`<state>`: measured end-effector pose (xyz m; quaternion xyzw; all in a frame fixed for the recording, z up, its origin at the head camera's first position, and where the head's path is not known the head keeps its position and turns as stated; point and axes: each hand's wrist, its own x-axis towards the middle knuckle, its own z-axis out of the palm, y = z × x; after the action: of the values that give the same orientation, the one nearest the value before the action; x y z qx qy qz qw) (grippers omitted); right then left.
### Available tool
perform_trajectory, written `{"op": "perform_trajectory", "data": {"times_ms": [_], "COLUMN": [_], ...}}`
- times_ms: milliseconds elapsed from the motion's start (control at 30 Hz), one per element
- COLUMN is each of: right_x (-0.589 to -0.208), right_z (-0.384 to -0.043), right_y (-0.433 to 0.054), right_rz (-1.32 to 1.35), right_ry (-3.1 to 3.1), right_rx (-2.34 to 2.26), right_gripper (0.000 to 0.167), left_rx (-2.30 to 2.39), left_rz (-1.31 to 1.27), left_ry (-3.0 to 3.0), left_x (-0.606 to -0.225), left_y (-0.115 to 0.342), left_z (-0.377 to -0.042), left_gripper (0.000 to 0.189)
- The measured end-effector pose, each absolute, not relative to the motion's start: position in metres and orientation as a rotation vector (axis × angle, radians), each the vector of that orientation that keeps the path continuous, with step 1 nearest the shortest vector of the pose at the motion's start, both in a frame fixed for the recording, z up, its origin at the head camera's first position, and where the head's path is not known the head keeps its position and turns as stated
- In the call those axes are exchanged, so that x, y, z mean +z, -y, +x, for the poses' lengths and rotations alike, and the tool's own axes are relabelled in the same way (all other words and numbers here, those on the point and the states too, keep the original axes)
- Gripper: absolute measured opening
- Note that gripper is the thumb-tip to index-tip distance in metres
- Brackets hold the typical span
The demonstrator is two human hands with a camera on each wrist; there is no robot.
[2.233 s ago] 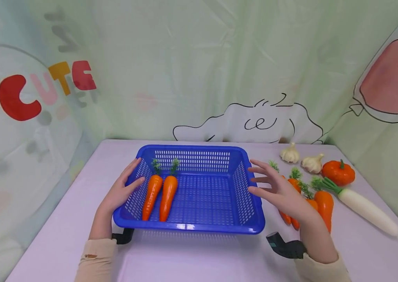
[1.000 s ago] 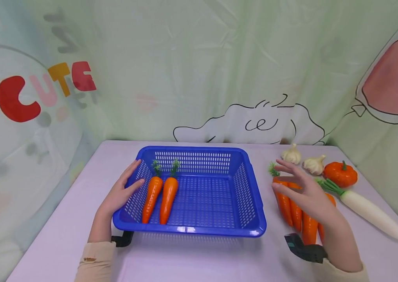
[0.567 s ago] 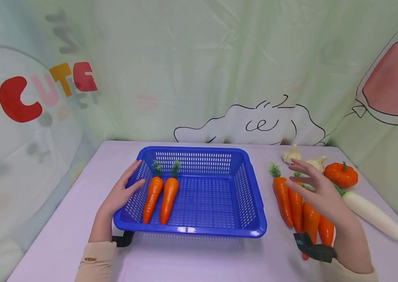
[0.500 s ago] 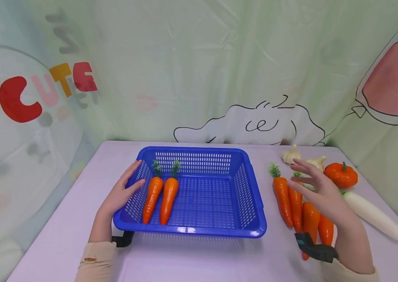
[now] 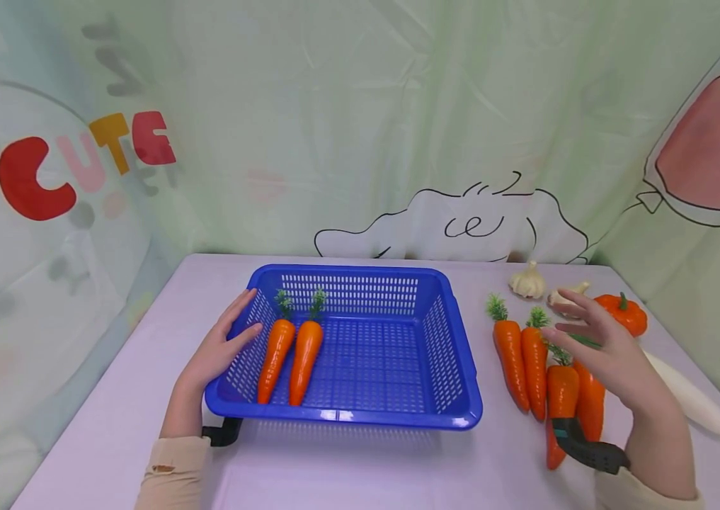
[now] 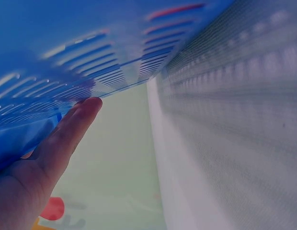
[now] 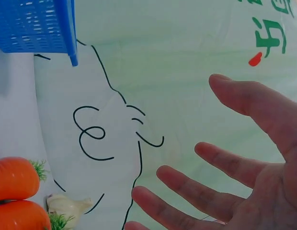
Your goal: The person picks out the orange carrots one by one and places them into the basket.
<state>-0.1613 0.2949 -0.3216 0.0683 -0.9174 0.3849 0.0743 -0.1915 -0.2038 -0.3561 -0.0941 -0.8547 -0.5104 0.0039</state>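
Observation:
A blue perforated plastic basket [image 5: 360,418] sits on the table, with two orange carrots [image 5: 275,360] inside on its left. My left hand [image 5: 222,347] rests on the basket's left rim, its thumb over the inner side. In the left wrist view its straight fingers [image 6: 74,127] lie along the outer wall. My right hand [image 5: 608,347] hovers over the vegetables on the right, fingers spread and holding nothing. Below and beside it lie several carrots [image 5: 511,365] with leafy tops. The right wrist view shows the palm [image 7: 263,191] with the fingers apart.
Beyond the right hand are two garlic bulbs [image 5: 527,282], an orange pumpkin [image 5: 627,315] and a white radish [image 5: 684,393], partly covered by the hand. A printed curtain [image 5: 334,142] hangs behind the pale table [image 5: 117,425].
My right hand has moved right, from the basket's right side to above the vegetables, uncovering the left carrots of that group. My left hand and the basket have stayed in place.

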Motion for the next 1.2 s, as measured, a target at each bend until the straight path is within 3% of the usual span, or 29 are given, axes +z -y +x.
{"op": "perform_trajectory", "data": {"times_ms": [733,967,1200], "right_x": [-0.342,-0.351,-0.360], "right_z": [-0.174,-0.175,-0.178], "right_y": [-0.319,-0.323,-0.327], "right_rz": [0.190,0.165,0.123], "right_ry": [2.894,2.930,2.977], "right_rx": [1.206,1.206,1.209], "right_gripper": [0.070,0.071,0.072], "left_rx": [-1.607,-1.584,-1.610], "left_rz": [-0.295,-0.306,-0.307], "left_ry": [2.671,2.669,2.655], "left_x": [-0.355,-0.383,-0.364], "left_y": [0.203,0.215,0.207], "left_z": [-0.191,-0.209,-0.197], "left_gripper": [0.060,0.062,0.060]}}
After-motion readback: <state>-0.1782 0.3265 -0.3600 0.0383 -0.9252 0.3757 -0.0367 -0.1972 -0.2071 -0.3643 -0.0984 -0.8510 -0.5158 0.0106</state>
